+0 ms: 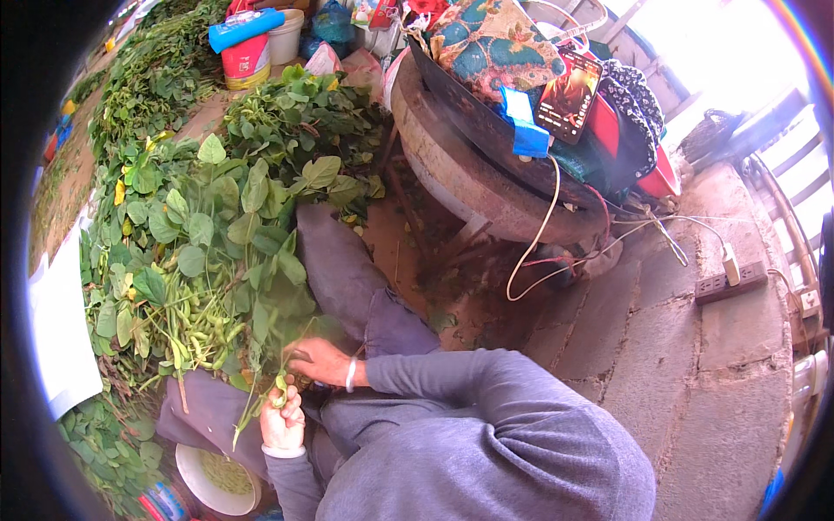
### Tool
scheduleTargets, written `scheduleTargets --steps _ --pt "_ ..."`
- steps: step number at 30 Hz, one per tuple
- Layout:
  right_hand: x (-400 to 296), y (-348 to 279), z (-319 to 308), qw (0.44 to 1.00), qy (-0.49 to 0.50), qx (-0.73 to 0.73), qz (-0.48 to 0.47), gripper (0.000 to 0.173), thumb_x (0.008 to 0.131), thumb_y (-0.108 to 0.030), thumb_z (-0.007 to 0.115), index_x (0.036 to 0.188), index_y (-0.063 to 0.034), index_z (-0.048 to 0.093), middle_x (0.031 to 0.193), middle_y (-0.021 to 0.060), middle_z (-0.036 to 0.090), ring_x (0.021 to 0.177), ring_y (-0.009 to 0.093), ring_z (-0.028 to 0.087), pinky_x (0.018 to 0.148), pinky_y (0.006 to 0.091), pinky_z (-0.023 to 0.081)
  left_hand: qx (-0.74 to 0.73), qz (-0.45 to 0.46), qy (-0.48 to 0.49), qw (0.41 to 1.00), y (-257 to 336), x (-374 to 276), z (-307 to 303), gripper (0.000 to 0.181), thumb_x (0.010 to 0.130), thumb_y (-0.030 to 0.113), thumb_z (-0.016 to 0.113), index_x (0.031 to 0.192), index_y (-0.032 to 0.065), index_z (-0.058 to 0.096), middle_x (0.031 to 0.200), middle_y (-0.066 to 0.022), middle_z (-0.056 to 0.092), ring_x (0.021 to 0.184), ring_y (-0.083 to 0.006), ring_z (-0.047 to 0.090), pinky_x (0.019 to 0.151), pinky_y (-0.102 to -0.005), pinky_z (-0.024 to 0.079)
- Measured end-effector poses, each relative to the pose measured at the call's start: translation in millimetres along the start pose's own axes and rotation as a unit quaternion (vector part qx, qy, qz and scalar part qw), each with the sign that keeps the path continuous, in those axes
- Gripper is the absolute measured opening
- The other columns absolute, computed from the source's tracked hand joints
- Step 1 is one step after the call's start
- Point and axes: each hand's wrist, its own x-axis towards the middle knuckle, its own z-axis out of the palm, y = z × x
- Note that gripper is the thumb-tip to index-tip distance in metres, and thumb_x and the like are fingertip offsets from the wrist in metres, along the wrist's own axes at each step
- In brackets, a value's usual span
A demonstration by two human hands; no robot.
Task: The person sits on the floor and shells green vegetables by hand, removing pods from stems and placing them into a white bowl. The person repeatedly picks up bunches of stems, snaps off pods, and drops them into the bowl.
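Observation:
My left hand (283, 420) is closed around green bean pods (279, 396), apparently soybeans, on a thin stem that hangs down past the fingers. Just above it, my right hand (322, 362), with a white band at the wrist, grips the leafy stalk of the same plant; its fingertips are partly hidden. Both hands are over my lap, between my knees. Uprooted bean plants (202, 319) with clusters of pods and broad leaves lie against my legs. Beside my left leg stands a white bucket (186, 465) holding picked pods (225, 474).
More bean plants (153, 84) are heaped further back. A red pail (246, 62) with a blue roll (244, 29) stands there. On my right, a round table (449, 185) carries cloths and a phone (569, 98) with a cable (550, 215). A power strip (730, 283) sits on the block wall (677, 365).

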Motion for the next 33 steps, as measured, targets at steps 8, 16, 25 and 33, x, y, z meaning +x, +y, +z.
scheduleTargets --steps 8,16,25,33 --pt "7 2 8 0.938 -0.128 0.312 0.082 0.018 0.081 -0.011 0.048 0.094 -0.0077 0.060 0.069 -0.0029 0.056 0.043 0.004 0.038 0.038 0.0207 0.031 -0.158 -0.052 -0.040 0.985 2 -1 7 0.025 0.089 0.012 0.044 0.109 -0.0020 0.045 0.078 -0.0041 0.041 0.050 -0.0063 0.035 0.037 -0.0184 0.025" --pt "5 12 8 0.997 -0.053 -0.010 -0.058 0.022 0.086 -0.025 0.059 0.096 -0.0053 0.061 0.081 0.0053 0.064 0.074 0.013 0.060 0.067 0.0279 0.049 -0.119 -0.016 -0.052 0.991 7 5 -19 0.027 0.093 0.021 0.043 0.107 -0.0032 0.044 0.068 0.0002 0.039 0.045 -0.0039 0.035 0.034 -0.0179 0.025" --pt "-6 -13 5 0.987 0.065 0.147 -0.007 0.012 0.080 -0.005 0.064 0.089 0.0026 0.060 0.073 0.0000 0.058 0.066 0.005 0.049 0.057 0.0217 0.042 0.099 0.087 0.021 0.991 7 -11 32 0.039 0.086 0.010 0.049 0.122 -0.0009 0.045 0.092 -0.0028 0.055 0.053 -0.0030 0.038 0.041 -0.0143 0.031" --pt "-9 -32 -3 0.983 0.036 -0.125 -0.131 0.018 0.081 -0.010 0.065 0.093 0.0008 0.056 0.076 0.0017 0.056 0.065 0.006 0.050 0.056 0.0210 0.042 0.272 0.184 0.171 0.929 -15 7 35 0.024 0.088 0.026 0.057 0.095 0.0034 0.059 0.069 0.0030 0.051 0.055 -0.0025 0.041 0.044 -0.0145 0.028"
